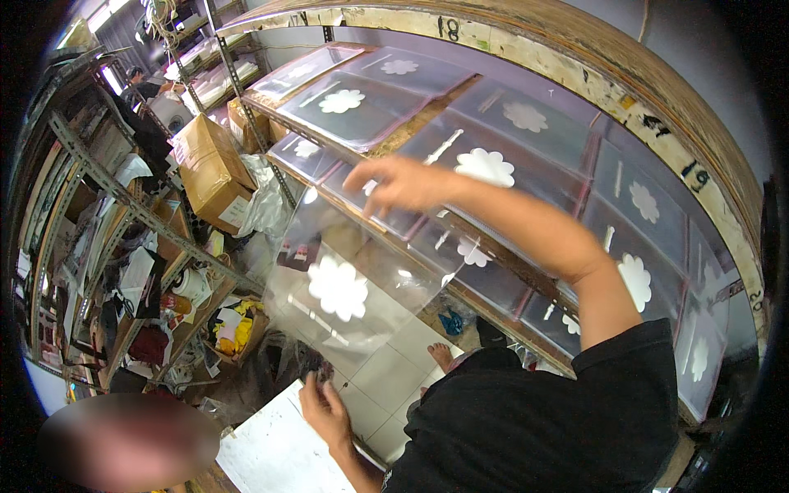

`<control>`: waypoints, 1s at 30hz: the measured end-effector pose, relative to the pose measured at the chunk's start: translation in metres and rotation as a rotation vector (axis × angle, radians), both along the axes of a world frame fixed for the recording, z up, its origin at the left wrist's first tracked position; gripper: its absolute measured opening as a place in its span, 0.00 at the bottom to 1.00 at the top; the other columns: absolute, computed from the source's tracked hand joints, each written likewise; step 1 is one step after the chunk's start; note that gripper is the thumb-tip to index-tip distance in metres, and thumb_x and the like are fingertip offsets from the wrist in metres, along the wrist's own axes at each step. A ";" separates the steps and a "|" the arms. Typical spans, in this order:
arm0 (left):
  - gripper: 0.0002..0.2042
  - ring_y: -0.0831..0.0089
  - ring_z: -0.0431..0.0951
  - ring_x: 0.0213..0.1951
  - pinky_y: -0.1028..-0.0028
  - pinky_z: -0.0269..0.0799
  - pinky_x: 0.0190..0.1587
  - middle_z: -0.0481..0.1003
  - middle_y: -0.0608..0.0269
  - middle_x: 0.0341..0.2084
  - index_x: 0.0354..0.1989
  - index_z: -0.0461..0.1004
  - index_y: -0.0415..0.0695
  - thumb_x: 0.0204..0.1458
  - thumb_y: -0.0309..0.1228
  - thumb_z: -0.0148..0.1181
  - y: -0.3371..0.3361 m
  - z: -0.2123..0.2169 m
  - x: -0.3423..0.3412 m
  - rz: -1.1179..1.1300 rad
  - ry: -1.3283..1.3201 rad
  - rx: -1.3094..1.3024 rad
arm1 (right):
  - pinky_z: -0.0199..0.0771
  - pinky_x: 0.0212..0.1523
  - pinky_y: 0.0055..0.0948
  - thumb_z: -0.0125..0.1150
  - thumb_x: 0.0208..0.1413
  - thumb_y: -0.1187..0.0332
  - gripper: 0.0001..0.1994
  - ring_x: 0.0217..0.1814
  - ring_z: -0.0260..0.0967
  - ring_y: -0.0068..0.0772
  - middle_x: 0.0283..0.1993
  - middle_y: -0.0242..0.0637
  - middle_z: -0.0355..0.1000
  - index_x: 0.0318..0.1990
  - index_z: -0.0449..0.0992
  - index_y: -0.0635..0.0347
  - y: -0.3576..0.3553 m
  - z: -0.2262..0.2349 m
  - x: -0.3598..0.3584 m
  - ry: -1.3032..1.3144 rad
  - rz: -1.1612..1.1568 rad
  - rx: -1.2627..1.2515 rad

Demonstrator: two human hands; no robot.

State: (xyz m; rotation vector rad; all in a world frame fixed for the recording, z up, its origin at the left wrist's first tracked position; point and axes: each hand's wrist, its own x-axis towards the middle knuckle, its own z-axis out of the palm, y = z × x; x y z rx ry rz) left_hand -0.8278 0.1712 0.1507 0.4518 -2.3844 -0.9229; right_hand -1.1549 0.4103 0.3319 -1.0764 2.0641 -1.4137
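A clear plastic sheet (374, 308) with a white flower shape and a thin white strip hangs tilted in front of me, the floor showing through it. My right hand (403, 182) reaches across from the right to its upper edge, fingers bent down and appearing to pinch it. Lower down, my left hand (327, 411) is below the sheet with thumb and fingers apart, over a white board (275, 448). It does not visibly grip anything. More clear sheets with white flowers lie on the upper shelf (485, 167) beside my right arm, and others on the shelf beneath.
A taped cardboard box (212, 172) stands at the left behind crumpled plastic. Cluttered metal racks (123, 193) fill the left side. A box of yellow material (237, 331) sits low there. A blurred person (127, 444) is at the lower left. A wooden shelf edge (509, 39) curves overhead.
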 end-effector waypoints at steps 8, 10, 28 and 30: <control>0.20 0.43 0.66 0.58 0.49 0.62 0.60 0.67 0.38 0.56 0.56 0.70 0.32 0.61 0.34 0.57 -0.061 -0.096 0.039 0.427 -0.260 -0.260 | 0.77 0.46 0.22 0.55 0.61 0.74 0.23 0.54 0.76 0.33 0.61 0.35 0.70 0.64 0.66 0.53 0.252 0.026 -0.102 -0.069 -0.682 -0.172; 0.21 0.41 0.65 0.60 0.48 0.62 0.61 0.66 0.37 0.58 0.56 0.70 0.33 0.63 0.38 0.55 -0.067 -0.122 0.053 0.506 -0.316 -0.363 | 0.77 0.47 0.25 0.56 0.62 0.72 0.23 0.54 0.76 0.34 0.60 0.33 0.71 0.64 0.65 0.52 0.318 0.006 -0.110 -0.144 -0.766 -0.364; 0.29 0.51 0.60 0.68 0.45 0.57 0.66 0.63 0.48 0.66 0.63 0.66 0.41 0.65 0.53 0.45 -0.066 -0.183 0.046 0.706 -0.714 -0.621 | 0.73 0.51 0.33 0.55 0.63 0.64 0.22 0.57 0.74 0.40 0.60 0.37 0.71 0.64 0.67 0.56 0.504 -0.097 -0.103 -0.322 -1.273 -0.617; 0.29 0.51 0.60 0.68 0.45 0.57 0.66 0.63 0.48 0.66 0.63 0.67 0.41 0.65 0.53 0.46 -0.066 -0.183 0.047 0.712 -0.704 -0.638 | 0.73 0.52 0.33 0.55 0.63 0.64 0.22 0.57 0.74 0.40 0.60 0.37 0.71 0.64 0.67 0.56 0.508 -0.097 -0.103 -0.319 -1.281 -0.614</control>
